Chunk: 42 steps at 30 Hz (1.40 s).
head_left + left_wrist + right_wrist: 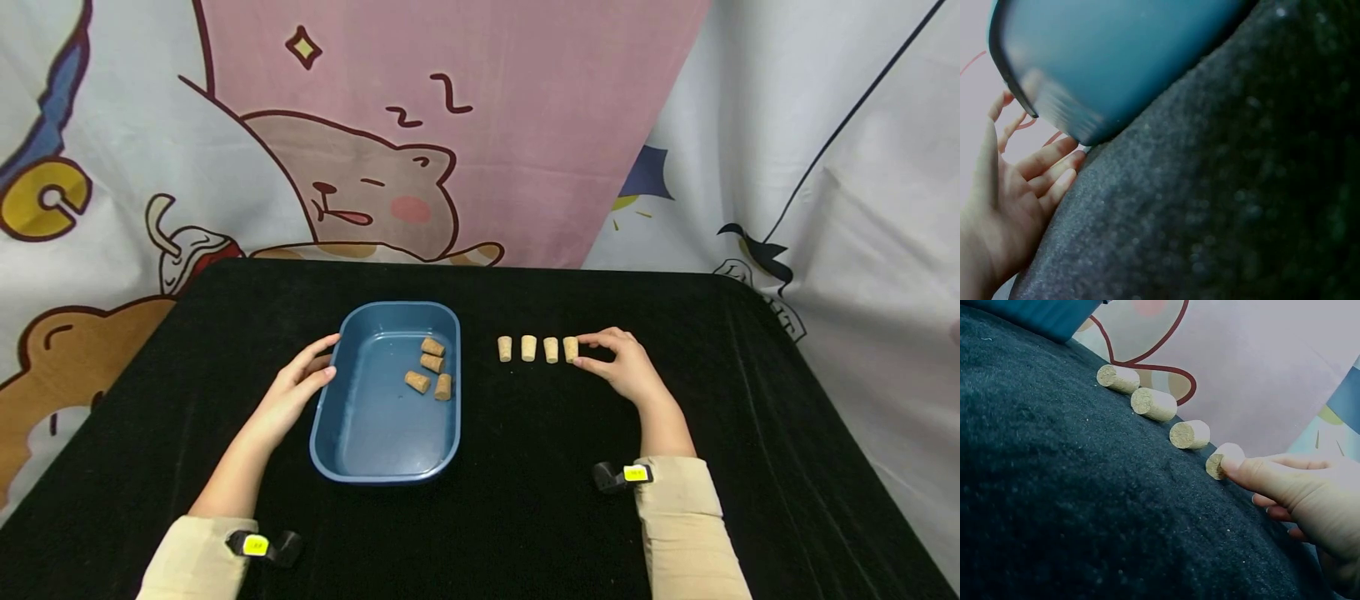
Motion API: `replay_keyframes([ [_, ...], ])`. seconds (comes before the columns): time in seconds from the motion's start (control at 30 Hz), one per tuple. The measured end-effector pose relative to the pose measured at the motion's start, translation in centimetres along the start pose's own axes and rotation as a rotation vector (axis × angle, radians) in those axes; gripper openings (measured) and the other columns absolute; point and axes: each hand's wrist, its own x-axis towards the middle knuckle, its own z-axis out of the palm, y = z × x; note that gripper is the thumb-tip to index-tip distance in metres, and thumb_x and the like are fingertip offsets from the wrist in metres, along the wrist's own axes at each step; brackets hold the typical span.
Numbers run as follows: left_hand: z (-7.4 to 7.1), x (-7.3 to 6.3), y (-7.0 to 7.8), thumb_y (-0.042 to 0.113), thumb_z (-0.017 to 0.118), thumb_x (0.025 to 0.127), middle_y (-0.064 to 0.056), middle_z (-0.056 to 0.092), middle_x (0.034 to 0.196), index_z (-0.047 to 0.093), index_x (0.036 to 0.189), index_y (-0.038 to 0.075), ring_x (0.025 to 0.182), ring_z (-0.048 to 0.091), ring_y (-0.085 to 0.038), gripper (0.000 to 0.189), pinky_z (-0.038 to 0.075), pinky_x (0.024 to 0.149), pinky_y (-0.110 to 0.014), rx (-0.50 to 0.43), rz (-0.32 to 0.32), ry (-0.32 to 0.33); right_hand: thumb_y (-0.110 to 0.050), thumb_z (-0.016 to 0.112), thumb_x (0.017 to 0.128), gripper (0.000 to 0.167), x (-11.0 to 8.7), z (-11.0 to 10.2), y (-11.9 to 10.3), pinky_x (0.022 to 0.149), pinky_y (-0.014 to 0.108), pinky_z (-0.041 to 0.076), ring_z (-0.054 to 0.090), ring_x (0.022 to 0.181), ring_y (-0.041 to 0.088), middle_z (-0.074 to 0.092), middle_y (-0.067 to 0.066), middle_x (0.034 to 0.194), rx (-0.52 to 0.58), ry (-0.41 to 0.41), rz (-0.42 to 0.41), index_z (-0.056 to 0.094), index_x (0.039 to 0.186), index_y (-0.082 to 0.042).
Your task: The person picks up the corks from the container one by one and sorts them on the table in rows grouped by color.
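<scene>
My right hand point(627, 365) pinches a cork point(571, 348) between thumb and fingers, at the right end of a row. Three more corks, a nearest one point(551, 350), a middle one point(528, 347) and a far-left one point(505, 348), stand or lie to its left. The right wrist view shows the pinched cork point(1215, 466) low at the cloth. At the left side of a blue plastic tray point(375, 442), my left hand point(291, 390) touches the rim and outer wall with loosely extended fingers. Several corks point(417, 382) lie inside the tray, towards its right side.
A black cloth point(540, 517) covers the table. Behind it hangs a printed curtain point(525, 125) with cartoon animals. Black wrist cameras sit at the left cuff point(202, 550) and the right cuff point(678, 483).
</scene>
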Motion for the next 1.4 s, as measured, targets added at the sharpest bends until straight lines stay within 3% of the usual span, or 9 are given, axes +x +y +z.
replay_keyframes([
  [0.23, 0.1, 0.0, -0.1, 0.035, 0.047, 0.101, -0.025, 0.039, 0.143, 0.028, 0.151, 0.021, 0.123, 0.045, -0.042, 0.056, 0.035, 0.098, -0.062, -0.001, 0.001, 0.000, -0.041, 0.070, 0.087, 0.050, -0.1, -0.2, -0.1, 0.097, 0.058, 0.033, 0.042, 0.117, 0.033, 0.053, 0.011, 0.121, -0.024, -0.016, -0.005, 0.062, 0.126, -0.012],
  [0.47, -0.1, -0.1, -0.1, 0.034, 0.046, 0.101, -0.025, 0.040, 0.142, 0.028, 0.151, 0.020, 0.123, 0.045, -0.042, 0.055, 0.035, 0.097, -0.062, 0.002, 0.009, 0.000, -0.033, 0.072, 0.087, 0.046, -0.1, -1.0, -1.7, 0.098, 0.058, 0.033, 0.043, 0.118, 0.032, 0.053, 0.010, 0.120, 0.026, 0.055, -0.086, 0.061, 0.126, -0.012],
  [1.03, -0.1, 0.0, -0.1, 0.035, 0.046, 0.101, -0.025, 0.038, 0.143, 0.027, 0.151, 0.021, 0.123, 0.044, -0.043, 0.055, 0.034, 0.098, -0.063, -0.008, 0.001, -0.002, -0.025, 0.078, 0.081, 0.041, -0.5, -1.2, -8.3, 0.095, 0.052, 0.031, 0.045, 0.109, 0.025, 0.056, 0.005, 0.114, 0.020, 0.168, -0.298, 0.067, 0.119, -0.013],
  [1.4, -0.1, 0.1, 0.0, 0.035, 0.047, 0.101, -0.025, 0.039, 0.142, 0.028, 0.151, 0.021, 0.122, 0.045, -0.042, 0.056, 0.036, 0.097, -0.061, -0.005, -0.003, 0.000, -0.025, 0.080, 0.079, 0.040, -0.5, 0.8, -12.1, 0.093, 0.048, 0.032, 0.046, 0.108, 0.022, 0.058, 0.002, 0.112, 0.013, 0.119, -0.442, 0.069, 0.117, -0.016],
])
